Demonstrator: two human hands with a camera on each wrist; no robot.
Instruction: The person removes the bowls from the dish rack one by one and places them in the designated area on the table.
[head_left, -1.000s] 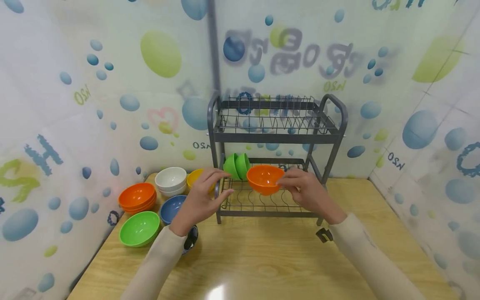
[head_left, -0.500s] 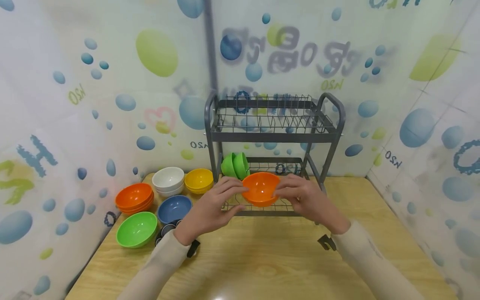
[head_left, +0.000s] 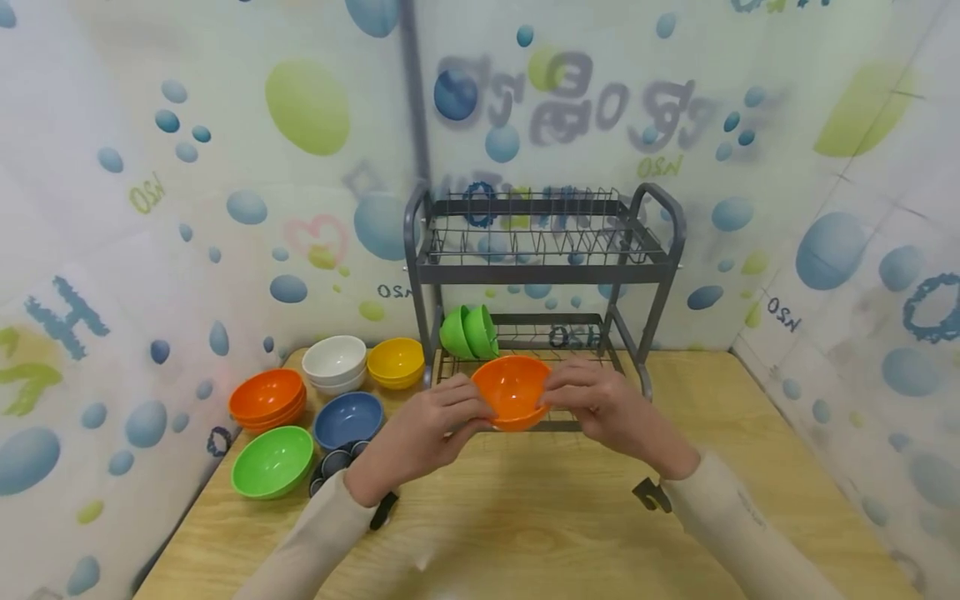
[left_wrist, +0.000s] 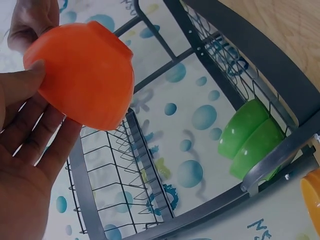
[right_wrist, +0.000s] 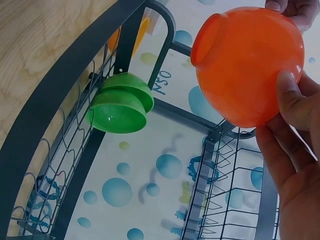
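Note:
An orange bowl point(head_left: 513, 390) is held up in front of the dish rack's lower tier, its inside tilted toward the head camera. My left hand point(head_left: 427, 429) pinches its left rim, thumb on the outer wall and fingers at the rim in the left wrist view. On the opposite side my right hand point(head_left: 603, 408) grips the rim the same way; the right wrist view shows that thumb against the orange wall. Behind the bowl, two green bowls point(right_wrist: 120, 107) stand on edge, one against the other, at the left end of the rack's lower tier.
The dark two-tier dish rack point(head_left: 543, 273) stands at the back of the wooden table point(head_left: 525, 517). At left are stacked orange bowls point(head_left: 266, 398), white bowls point(head_left: 335, 362), yellow bowls point(head_left: 396, 362), a blue bowl point(head_left: 348, 419), a green bowl point(head_left: 273, 461) and small dark dishes point(head_left: 335, 464), partly hidden by my left arm.
The orange bowl has come down and slightly left, nearer to me. My left hand, apart from it a second ago, has moved in and taken its left rim. My right hand keeps its grip.

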